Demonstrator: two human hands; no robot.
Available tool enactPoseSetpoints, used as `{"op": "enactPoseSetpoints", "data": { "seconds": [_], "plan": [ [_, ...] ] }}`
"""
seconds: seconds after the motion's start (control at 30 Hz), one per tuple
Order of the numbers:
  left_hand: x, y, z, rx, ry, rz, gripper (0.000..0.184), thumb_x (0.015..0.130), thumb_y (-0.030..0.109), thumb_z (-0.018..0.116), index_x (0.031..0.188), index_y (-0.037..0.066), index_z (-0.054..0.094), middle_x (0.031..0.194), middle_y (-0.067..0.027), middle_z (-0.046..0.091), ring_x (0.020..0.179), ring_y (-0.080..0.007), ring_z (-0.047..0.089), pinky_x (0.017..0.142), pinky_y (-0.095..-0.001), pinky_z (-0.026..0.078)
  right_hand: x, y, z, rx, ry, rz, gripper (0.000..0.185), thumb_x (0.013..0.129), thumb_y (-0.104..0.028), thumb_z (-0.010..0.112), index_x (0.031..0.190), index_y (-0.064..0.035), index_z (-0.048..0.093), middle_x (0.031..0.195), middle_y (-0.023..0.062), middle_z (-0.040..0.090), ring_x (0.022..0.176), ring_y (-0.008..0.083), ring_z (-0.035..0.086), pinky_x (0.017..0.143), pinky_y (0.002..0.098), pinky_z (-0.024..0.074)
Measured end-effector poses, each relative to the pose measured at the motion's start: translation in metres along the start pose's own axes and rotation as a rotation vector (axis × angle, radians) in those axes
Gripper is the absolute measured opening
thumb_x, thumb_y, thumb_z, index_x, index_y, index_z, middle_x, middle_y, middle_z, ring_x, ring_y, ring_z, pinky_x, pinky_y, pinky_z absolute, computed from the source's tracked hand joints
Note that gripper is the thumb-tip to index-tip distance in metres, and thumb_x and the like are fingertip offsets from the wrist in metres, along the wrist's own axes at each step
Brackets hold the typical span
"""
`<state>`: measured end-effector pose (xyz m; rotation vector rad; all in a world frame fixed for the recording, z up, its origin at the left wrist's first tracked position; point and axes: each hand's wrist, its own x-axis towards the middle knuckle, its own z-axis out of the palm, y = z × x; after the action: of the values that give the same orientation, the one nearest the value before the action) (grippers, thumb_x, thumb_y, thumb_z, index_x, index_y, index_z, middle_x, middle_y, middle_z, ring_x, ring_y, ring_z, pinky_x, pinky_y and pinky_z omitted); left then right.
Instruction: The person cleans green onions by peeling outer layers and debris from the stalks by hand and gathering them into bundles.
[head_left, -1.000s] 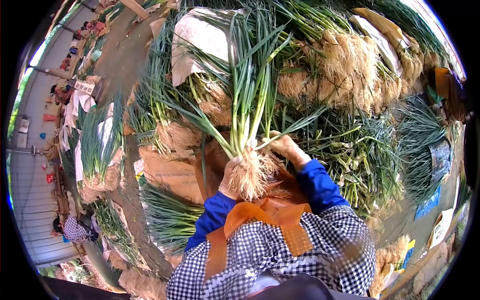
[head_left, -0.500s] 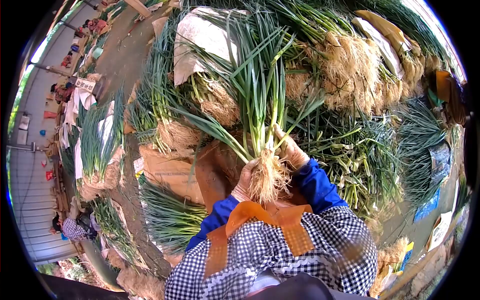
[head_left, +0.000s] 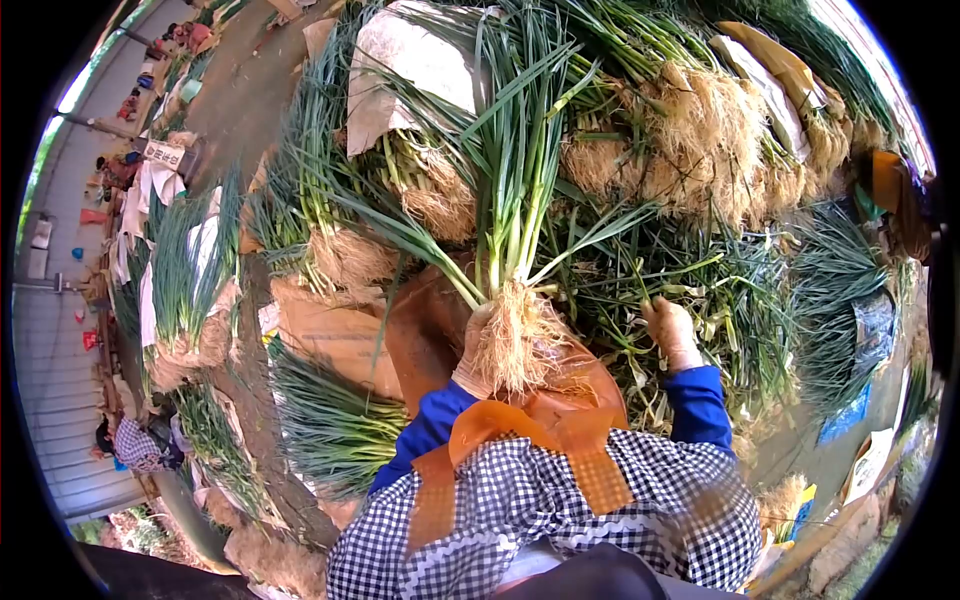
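My left hand (head_left: pixel 476 352) is closed around the base of a bunch of green onions (head_left: pixel 515 225), just above the pale, stringy roots (head_left: pixel 518 335). The long leaves point away from me, with a few splaying to the sides; the roots hide part of my fingers. Off to the right, my right hand (head_left: pixel 670 328) is over a heap of loose leaves and stalks (head_left: pixel 715 300). Its fingers are curled, and a thin green onion leaf (head_left: pixel 645 280) sticks up at the fingertips. An orange-brown apron (head_left: pixel 575 375) covers my lap beneath the bunch.
Bundled green onions with thick roots (head_left: pixel 700 140) lie along the far side, some under a pale sack (head_left: pixel 405 75). More onions (head_left: pixel 335 425) rest at my left by a cardboard sheet (head_left: pixel 335 335). Another person (head_left: pixel 145 440) sits far left. A blue bag (head_left: pixel 845 415) lies at right.
My right hand has left the bunch and moved right, over the loose leaves. My left hand still grips the bunch, which has shifted slightly left and towards me.
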<state>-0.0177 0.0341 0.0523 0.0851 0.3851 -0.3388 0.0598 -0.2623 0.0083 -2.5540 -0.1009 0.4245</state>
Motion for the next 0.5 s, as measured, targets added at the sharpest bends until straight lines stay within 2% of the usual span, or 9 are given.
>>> {"op": "enactPoseSetpoints", "data": {
  "seconds": [0.03, 0.07, 0.1, 0.13, 0.17, 0.23, 0.3, 0.37, 0.5],
  "plan": [
    [0.002, -0.004, -0.002, 0.003, 0.038, -0.001, 0.036, 0.083, 0.021, 0.054, 0.112, 0.0, 0.053, 0.092, -0.0127, 0.063, 0.077, -0.0217, 0.064, 0.062, -0.0337, 0.058, 0.001, 0.006, -0.008, -0.332, -0.11, -0.127, 0.038, 0.084, -0.043, 0.058, 0.083, -0.0056, 0.066, 0.072, 0.0133, 0.065, 0.065, 0.0241, 0.064, 0.058, 0.037, 0.049],
    [0.005, -0.006, -0.004, -0.005, 0.019, -0.009, 0.036, 0.083, 0.021, 0.054, 0.112, 0.0, 0.053, 0.093, -0.0127, 0.063, 0.077, -0.0216, 0.064, 0.063, -0.0334, 0.057, 0.01, 0.001, 0.0, -0.366, -0.227, -0.014, 0.043, 0.084, -0.047, 0.056, 0.094, -0.0063, 0.066, 0.082, 0.0161, 0.066, 0.076, 0.0254, 0.065, 0.065, 0.0374, 0.0507],
    [0.007, -0.008, -0.006, -0.012, 0.003, -0.017, 0.037, 0.083, 0.022, 0.054, 0.113, 0.0, 0.053, 0.093, -0.0126, 0.063, 0.077, -0.0214, 0.064, 0.063, -0.0331, 0.057, 0.007, -0.007, 0.027, 0.129, 0.032, -0.099, 0.042, 0.086, -0.042, 0.057, 0.106, -0.005, 0.063, 0.093, 0.0148, 0.066, 0.084, 0.0227, 0.064, 0.074, 0.0331, 0.0509],
    [0.008, -0.011, -0.01, 0.051, 0.02, -0.002, 0.038, 0.083, 0.022, 0.054, 0.113, 0.0, 0.052, 0.096, -0.013, 0.062, 0.078, -0.0221, 0.064, 0.067, -0.0341, 0.057, -0.003, -0.072, -0.005, 0.705, -0.279, -0.013, 0.042, 0.088, -0.034, 0.057, 0.115, -0.0021, 0.056, 0.1, 0.0096, 0.064, 0.091, 0.0196, 0.061, 0.083, 0.0296, 0.0477],
    [0.011, -0.012, -0.012, 0.018, -0.004, -0.025, 0.037, 0.084, 0.02, 0.053, 0.113, 0.0, 0.052, 0.097, -0.0131, 0.062, 0.08, -0.023, 0.064, 0.072, -0.0358, 0.056, 0.001, -0.085, 0.015, 0.953, -0.299, -0.263, 0.038, 0.09, -0.027, 0.056, 0.118, -0.0015, 0.052, 0.099, 0.0053, 0.062, 0.091, 0.0148, 0.057, 0.086, 0.0266, 0.0445],
    [0.012, -0.013, -0.01, -0.02, 0.079, 0.014, 0.035, 0.084, 0.018, 0.052, 0.113, -0.001, 0.052, 0.096, -0.0132, 0.063, 0.08, -0.0233, 0.064, 0.073, -0.0371, 0.055, 0.013, -0.114, 0.035, 1.003, -0.519, -0.258, 0.035, 0.09, -0.025, 0.056, 0.118, -0.0045, 0.052, 0.093, 0.0051, 0.064, 0.083, 0.0123, 0.058, 0.075, 0.0267, 0.0469],
    [0.007, -0.008, -0.013, -0.035, 0.059, 0.042, 0.034, 0.085, 0.017, 0.052, 0.113, -0.001, 0.052, 0.097, -0.0137, 0.063, 0.083, -0.0228, 0.063, 0.075, -0.0367, 0.055, 0.016, -0.126, 0.057, 0.73, -0.22, -0.407, 0.024, 0.088, -0.021, 0.057, 0.104, -0.0038, 0.057, 0.076, 0.0075, 0.061, 0.068, 0.016, 0.058, 0.063, 0.03, 0.0476],
    [0.005, 0.004, -0.031, -0.021, -0.037, -0.066, 0.036, 0.085, 0.018, 0.052, 0.115, -0.002, 0.051, 0.1, -0.0153, 0.061, 0.086, -0.0242, 0.063, 0.076, -0.0383, 0.054, 0.01, -0.134, 0.036, 0.226, -0.013, -0.88, 0.014, 0.087, -0.017, 0.057, 0.086, -0.0029, 0.057, 0.064, 0.0118, 0.054, 0.057, 0.0212, 0.054, 0.056, 0.033, 0.0468],
    [-0.01, -0.001, 0.022, 0.065, 0.015, -0.034, 0.045, 0.085, 0.021, 0.051, 0.123, -0.002, 0.045, 0.105, -0.0154, 0.061, 0.09, -0.0253, 0.062, 0.085, -0.0377, 0.051, -0.022, -0.112, -0.033, 0.409, -0.809, -0.745, 0.022, 0.083, -0.026, 0.061, 0.081, -0.0045, 0.059, 0.07, 0.012, 0.061, 0.075, 0.0228, 0.063, 0.064, 0.0349, 0.0505]
  ]
}}
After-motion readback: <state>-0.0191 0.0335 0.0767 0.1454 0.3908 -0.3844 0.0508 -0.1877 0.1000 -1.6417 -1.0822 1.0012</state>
